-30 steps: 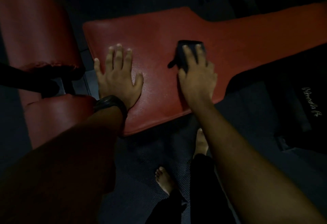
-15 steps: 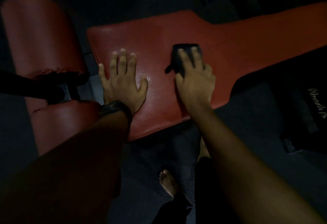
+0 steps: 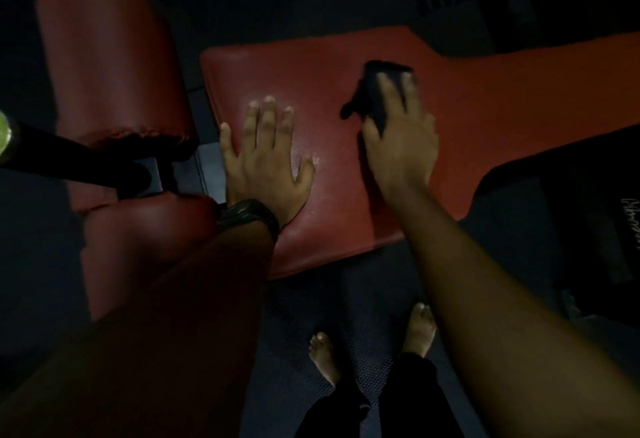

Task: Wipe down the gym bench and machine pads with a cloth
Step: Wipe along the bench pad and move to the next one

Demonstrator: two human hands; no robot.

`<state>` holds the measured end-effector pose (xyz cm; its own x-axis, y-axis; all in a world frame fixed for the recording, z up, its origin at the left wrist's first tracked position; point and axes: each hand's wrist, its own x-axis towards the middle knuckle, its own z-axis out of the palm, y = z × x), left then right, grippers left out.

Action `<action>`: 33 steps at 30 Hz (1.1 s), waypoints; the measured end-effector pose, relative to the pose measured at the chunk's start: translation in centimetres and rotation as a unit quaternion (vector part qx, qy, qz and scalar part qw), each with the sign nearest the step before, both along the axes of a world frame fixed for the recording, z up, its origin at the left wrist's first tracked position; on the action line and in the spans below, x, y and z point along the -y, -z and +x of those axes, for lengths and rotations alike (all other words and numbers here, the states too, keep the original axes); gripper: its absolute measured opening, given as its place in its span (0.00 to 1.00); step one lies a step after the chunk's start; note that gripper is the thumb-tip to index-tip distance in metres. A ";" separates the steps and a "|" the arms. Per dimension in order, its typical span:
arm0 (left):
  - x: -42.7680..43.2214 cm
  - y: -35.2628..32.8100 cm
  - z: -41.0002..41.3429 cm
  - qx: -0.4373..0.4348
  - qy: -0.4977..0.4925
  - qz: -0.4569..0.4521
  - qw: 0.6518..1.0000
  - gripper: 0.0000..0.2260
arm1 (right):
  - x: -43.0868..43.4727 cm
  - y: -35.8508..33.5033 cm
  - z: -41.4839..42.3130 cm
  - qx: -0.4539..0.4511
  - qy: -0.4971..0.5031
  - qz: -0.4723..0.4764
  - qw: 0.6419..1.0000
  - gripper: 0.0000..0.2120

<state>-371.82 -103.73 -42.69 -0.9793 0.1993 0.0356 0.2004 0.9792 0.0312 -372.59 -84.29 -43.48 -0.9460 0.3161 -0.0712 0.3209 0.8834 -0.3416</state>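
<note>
The right hand [image 3: 398,140] presses the dark cloth [image 3: 367,91] flat under straight fingers; the left hand [image 3: 266,160] lies spread beside it. The red bench pad [image 3: 502,108] stretches open beyond the fingertips, its edge just behind the wrist.

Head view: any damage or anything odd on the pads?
The upper roller pad looks torn: its lower end has a ragged, dark edge just above the black bar. The bench shows only a wet sheen beside the left hand. Dim light, so not certain.

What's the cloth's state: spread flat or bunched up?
Bunched up. The dark cloth is a small wad pressed under the right hand on the red bench pad, with one end trailing left.
</note>
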 end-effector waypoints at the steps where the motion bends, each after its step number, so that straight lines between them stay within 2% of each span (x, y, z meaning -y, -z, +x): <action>1: 0.0 0.1 0.1 -0.003 0.003 0.000 1.000 0.32 | 0.2 0.1 0.6 0.007 0.069 -0.008 0.998 0.30; 2: 0.1 0.2 0.1 -0.006 0.005 0.000 1.000 0.32 | 1.0 0.1 1.3 0.014 0.110 -0.004 0.994 0.30; 4: 0.1 0.3 0.2 -0.014 0.005 -0.003 1.000 0.32 | 3.1 -0.3 2.8 0.020 0.108 0.003 0.994 0.31; 7: 0.1 0.6 0.2 -0.036 0.001 -0.004 0.999 0.32 | 4.9 -0.7 2.8 -0.041 -0.034 -0.008 0.999 0.30; 9: -0.1 0.6 0.3 -0.046 -0.006 -0.001 0.999 0.32 | 4.1 -0.6 0.5 -0.069 -0.148 -0.005 0.987 0.28; 11: -0.2 0.4 0.4 -0.058 -0.009 0.007 0.998 0.32 | 2.5 -0.6 -2.5 -0.067 -0.205 0.022 0.976 0.29; 13: -0.3 0.5 0.3 -0.071 -0.011 0.010 0.997 0.31 | 1.0 -0.2 -4.4 -0.033 -0.154 0.036 0.987 0.31; 16: -0.2 1.0 0.2 -0.103 -0.010 -0.003 0.995 0.30 | 1.3 0.2 -3.9 0.005 0.033 0.016 0.999 0.32; 18: -0.1 1.5 0.0 -0.113 -0.010 -0.005 0.993 0.30 | 3.3 -0.1 -1.9 -0.002 0.039 0.014 0.999 0.31; 22: -0.4 1.9 -0.3 -0.179 -0.016 0.003 0.984 0.25 | 5.4 -0.7 -1.4 -0.081 -0.153 0.006 0.985 0.29; 24: -0.2 2.1 -0.3 -0.172 -0.008 0.001 0.985 0.27 | 4.2 -0.7 -4.0 -0.095 -0.239 0.014 0.966 0.27; 26: 0.1 1.9 -0.2 -0.142 -0.001 -0.005 0.990 0.31 | 2.3 -0.5 -6.5 -0.086 -0.283 0.040 0.955 0.27; 28: 0.3 1.5 -0.1 -0.113 0.002 -0.005 0.994 0.31 | 0.7 -0.2 -7.8 -0.055 -0.220 0.045 0.973 0.29; 31: 0.0 0.9 0.0 -0.092 0.002 0.001 0.996 0.30 | 1.4 0.1 -6.2 0.013 -0.012 0.026 0.999 0.32; 33: -0.2 0.9 0.2 -0.096 -0.005 0.003 0.995 0.30 | 3.7 -0.4 -3.6 0.006 0.002 0.031 0.999 0.31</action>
